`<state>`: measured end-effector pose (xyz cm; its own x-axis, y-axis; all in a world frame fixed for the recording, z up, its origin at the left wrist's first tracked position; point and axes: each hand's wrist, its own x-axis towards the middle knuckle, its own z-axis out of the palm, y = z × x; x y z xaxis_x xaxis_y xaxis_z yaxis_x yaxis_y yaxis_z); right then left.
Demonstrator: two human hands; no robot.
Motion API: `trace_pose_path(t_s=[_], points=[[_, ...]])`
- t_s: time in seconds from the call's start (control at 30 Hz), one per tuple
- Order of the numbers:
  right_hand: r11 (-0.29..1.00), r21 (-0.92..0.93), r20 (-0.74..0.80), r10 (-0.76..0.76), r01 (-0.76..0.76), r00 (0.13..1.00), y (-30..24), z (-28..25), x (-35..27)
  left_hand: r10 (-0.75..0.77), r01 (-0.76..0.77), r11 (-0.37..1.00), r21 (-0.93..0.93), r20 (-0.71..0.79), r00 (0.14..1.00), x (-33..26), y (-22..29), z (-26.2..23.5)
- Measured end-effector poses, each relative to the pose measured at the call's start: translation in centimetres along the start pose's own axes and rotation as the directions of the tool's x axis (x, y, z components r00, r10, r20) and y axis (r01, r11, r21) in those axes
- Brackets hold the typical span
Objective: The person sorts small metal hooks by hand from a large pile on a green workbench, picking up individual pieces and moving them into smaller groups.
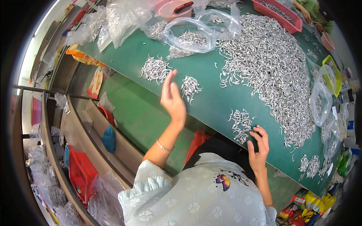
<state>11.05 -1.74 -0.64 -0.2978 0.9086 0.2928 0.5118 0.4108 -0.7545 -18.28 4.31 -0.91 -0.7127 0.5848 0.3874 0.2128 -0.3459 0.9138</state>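
A green table [211, 90] bears many small curved silvery metal pieces. My left hand [174, 103] is over the table's near edge, fingers stretched out, with nothing seen in it. It lies between a pile of curved metal pieces [155, 69] and a smaller pile [190, 89]. My right hand [259, 150] has its fingers apart and slightly bent at the edge of another small pile [240, 125]. Its fingertips are close to those pieces; whether they touch I cannot tell. Beyond spreads a large heap of the same pieces [267, 60].
Clear plastic bags with pieces [190, 37] stand at the back, near a pink bowl with a phone [183, 7]. A red tray [277, 15] is at the far right, by another person's hand [306, 17]. Shelves with a red basket [81, 175] are left.
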Motion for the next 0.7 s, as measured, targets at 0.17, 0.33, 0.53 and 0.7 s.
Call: trace_pose_path(t_s=[0.17,0.33,0.53,0.7], points=[[0.993,0.087,0.022,0.078,-0.080,0.997,0.1,-0.6,2.2,-0.126,0.416,0.841,-0.346,0.623,0.772,-10.3,2.6,-5.0],[1.000,0.010,0.121,0.001,-0.002,0.993,0.3,1.1,5.5,-0.472,0.783,0.460,0.419,0.862,-0.185,-15.5,1.6,-3.3],[0.964,-0.164,0.324,-0.148,0.210,0.935,0.3,2.6,6.9,-0.191,0.854,-0.409,0.323,0.884,-0.426,-16.2,-1.0,0.1],[0.965,-0.143,0.456,-0.132,0.219,0.880,0.0,1.6,5.9,0.080,0.723,-0.601,0.341,0.926,-0.370,-16.2,-3.1,0.8]])
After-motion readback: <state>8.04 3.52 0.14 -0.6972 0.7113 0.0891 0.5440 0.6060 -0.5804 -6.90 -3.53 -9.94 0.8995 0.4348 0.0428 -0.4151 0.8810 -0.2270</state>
